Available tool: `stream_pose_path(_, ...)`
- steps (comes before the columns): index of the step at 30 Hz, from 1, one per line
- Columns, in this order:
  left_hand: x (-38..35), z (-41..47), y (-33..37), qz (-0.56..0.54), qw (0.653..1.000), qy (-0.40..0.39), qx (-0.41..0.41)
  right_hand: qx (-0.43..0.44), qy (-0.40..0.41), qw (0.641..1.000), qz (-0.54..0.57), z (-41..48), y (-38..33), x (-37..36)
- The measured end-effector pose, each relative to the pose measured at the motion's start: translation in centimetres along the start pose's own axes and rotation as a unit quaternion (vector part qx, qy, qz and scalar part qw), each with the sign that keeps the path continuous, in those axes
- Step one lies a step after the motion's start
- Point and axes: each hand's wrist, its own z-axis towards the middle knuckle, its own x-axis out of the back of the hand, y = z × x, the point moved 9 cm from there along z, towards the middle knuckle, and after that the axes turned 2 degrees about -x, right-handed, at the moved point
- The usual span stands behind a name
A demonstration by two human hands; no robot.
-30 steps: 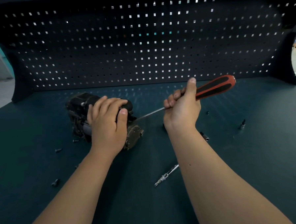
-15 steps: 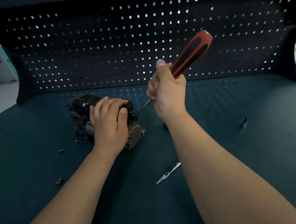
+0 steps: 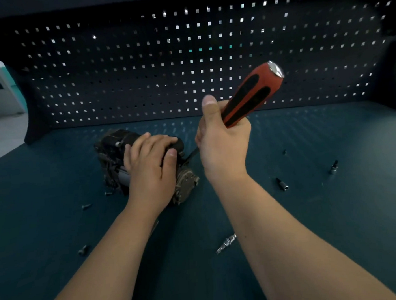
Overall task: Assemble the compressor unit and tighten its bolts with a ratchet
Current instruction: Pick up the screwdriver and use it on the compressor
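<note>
A person's left hand (image 3: 152, 173) holds down the dark compressor unit (image 3: 114, 142) on the teal bench (image 3: 333, 211). The right hand (image 3: 224, 148) grips a red-and-black-handled ratchet (image 3: 251, 94), whose thin shaft (image 3: 191, 155) slants down, apparently meeting the unit's right side. Loose bolts (image 3: 86, 206) lie left, two sockets (image 3: 282, 184) right, and a pegboard (image 3: 142, 72) stands far behind.

I see two arms on my feed, both bare. The left forearm (image 3: 111, 257) and the right forearm (image 3: 289, 248) show uncovered skin from the wrist down to the lower edge of my picture. The left grip (image 3: 151, 175) is bare as well, and the left thumbnail (image 3: 172, 153) is short and rounded. The right grip (image 3: 223, 148) is bare too. The right thumbnail (image 3: 209, 101) is broad and trimmed short. Through my wide-angle lens the right forearm looks the wider of the two. Finer skin detail is too soft for me to make out.
</note>
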Motion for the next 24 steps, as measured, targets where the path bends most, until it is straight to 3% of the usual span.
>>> stream_pose_path(6,0.1,-0.1,-0.2,-0.001,1.0,0.001,-0.012,0.101,0.029,0.991,0.089,1.1,-7.2,1.1)
stream_pose_path(11,0.6,-0.5,0.0,-0.021,0.999,0.015,-0.029,-0.071,0.071,0.979,0.18,1.7,-3.0,3.3)
stream_pose_path(14,1.1,-0.8,-0.3,-0.027,0.999,0.021,-0.03,-0.034,0.059,0.979,0.192,3.0,-4.5,2.9)
stream_pose_path(17,1.0,-0.8,-0.4,-0.032,0.999,0.022,-0.028,0.027,0.001,0.985,0.173,5.0,-7.7,1.3)
stream_pose_path(21,1.0,-0.6,-0.3,-0.037,0.998,0.038,-0.021,-0.074,0.021,0.996,0.04,3.1,-2.3,-0.6)
stream_pose_path(24,1.0,-0.6,-0.4,-0.035,0.999,0.032,-0.024,-0.082,0.012,0.995,0.06,3.4,-2.2,-0.6)
